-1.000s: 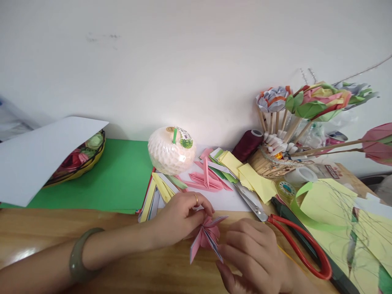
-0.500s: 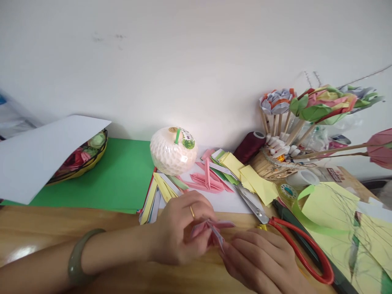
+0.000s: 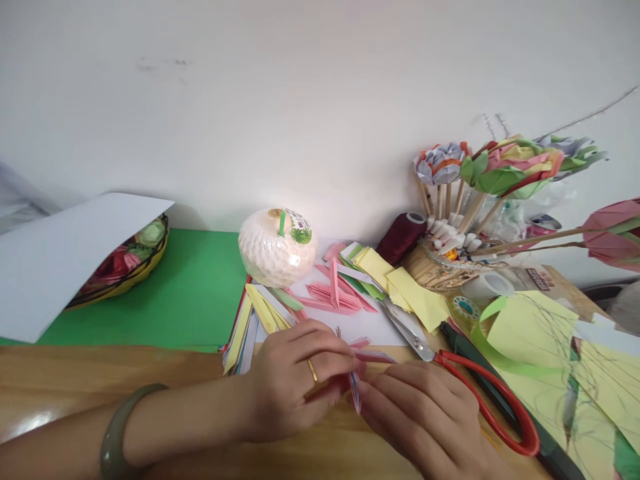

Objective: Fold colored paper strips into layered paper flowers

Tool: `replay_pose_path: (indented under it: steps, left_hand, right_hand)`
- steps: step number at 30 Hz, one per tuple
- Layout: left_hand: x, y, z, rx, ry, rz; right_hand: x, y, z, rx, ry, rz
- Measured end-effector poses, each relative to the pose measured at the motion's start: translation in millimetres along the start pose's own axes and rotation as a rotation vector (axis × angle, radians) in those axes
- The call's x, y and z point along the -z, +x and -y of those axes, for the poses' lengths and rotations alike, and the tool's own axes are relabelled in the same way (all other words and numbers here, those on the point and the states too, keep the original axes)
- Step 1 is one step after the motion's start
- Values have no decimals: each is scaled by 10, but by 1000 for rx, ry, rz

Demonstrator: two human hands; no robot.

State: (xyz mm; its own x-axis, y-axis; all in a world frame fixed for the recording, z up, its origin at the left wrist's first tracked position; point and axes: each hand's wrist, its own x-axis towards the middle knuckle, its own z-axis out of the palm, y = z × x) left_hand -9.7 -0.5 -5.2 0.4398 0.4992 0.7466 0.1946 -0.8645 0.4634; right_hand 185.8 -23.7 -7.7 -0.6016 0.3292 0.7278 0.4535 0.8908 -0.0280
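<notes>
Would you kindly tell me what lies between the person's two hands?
In the head view, a pink folded paper piece lies between the left hand and the right hand, touched by both.

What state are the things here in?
Pink paper: folded, held
Left hand: gripping pink paper
Right hand: touching pink paper
Scissors: lying down, unheld
Thread spool: tilted
Yellow basket: partly covered by white sheet
Yellow slips: loose, overlapping
White round item: wrapped
Paper flowers: folded, on sticks
</notes>
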Motion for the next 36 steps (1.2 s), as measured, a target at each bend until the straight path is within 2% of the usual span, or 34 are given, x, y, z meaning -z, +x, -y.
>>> replay_pose_path:
  steps: [13, 19, 29, 36]
  left_hand:
    - [34, 17, -20, 57, -9, -61]
    - [38, 19, -28, 93, -6, -63]
    - [32, 20, -22, 67, -5, -47]
    - [29, 26, -22, 53, 4, -89]
  right_hand:
    - [26, 56, 2, -47, 1, -17]
    - [-12, 123, -5, -149, -48, -51]
    - [-4, 126, -35, -118, 5, 6]
    - [-11, 85, -47, -120, 50, 35]
